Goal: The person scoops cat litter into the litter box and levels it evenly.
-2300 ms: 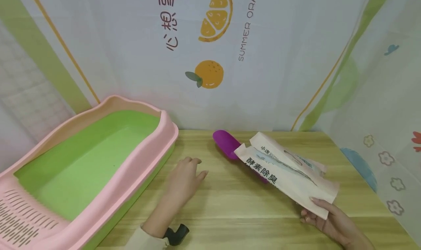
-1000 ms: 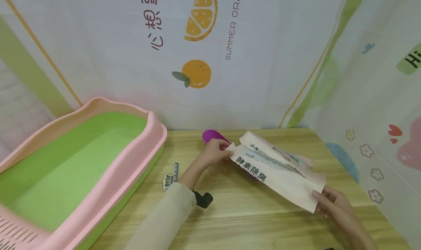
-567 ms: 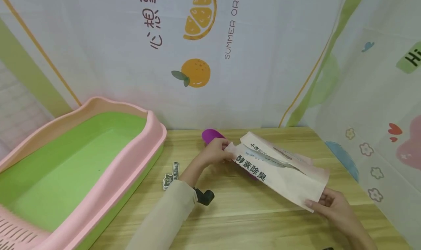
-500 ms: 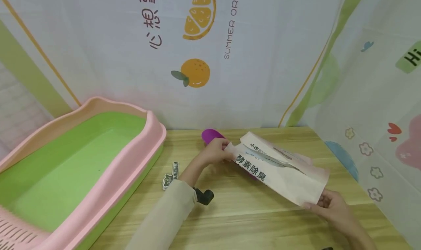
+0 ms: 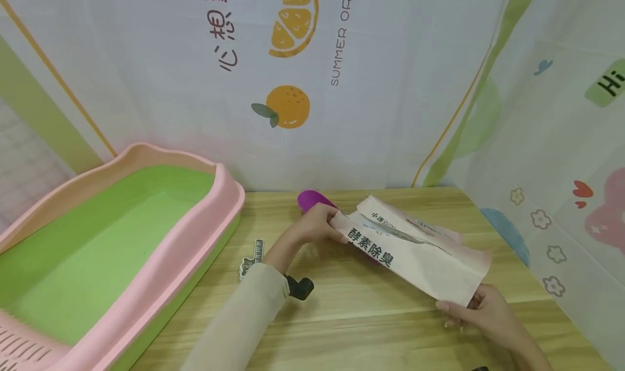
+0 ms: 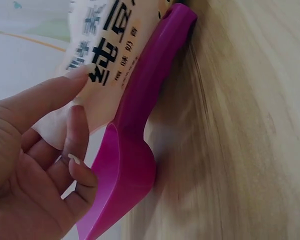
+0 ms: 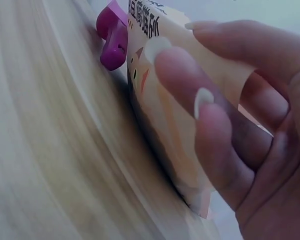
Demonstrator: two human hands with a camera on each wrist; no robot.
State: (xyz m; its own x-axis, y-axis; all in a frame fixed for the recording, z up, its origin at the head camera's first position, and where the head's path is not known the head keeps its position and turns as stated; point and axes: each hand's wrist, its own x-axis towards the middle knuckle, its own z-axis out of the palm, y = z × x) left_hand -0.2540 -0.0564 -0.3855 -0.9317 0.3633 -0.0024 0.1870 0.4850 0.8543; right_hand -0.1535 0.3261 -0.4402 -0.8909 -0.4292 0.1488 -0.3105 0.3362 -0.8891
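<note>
A flat white cat litter bag (image 5: 415, 262) with black printed characters lies slantwise above the table, its upper face creased. At its far left corner my left hand (image 5: 314, 227) pinches the edge; in the left wrist view the thumb (image 6: 50, 97) rests against the printed side. The bag's near right corner is between the thumb and fingers of my right hand (image 5: 488, 311), which the right wrist view shows close up. Partly under the bag lies a purple litter scoop (image 5: 312, 199). Its handle (image 6: 157, 65) runs beneath the bag's printed side in the left wrist view.
A green litter box with a pink rim (image 5: 195, 219) fills the left of the table (image 5: 351, 327). Beside my left sleeve lies a small flat comb-shaped piece (image 5: 254, 260). A printed cloth (image 5: 390, 116) hangs along the table's back edge.
My left hand has moved right from above the table to the bag's far left corner and gripped it. My right thumb has shifted slightly left along the bag's near edge. The view has turned right.
</note>
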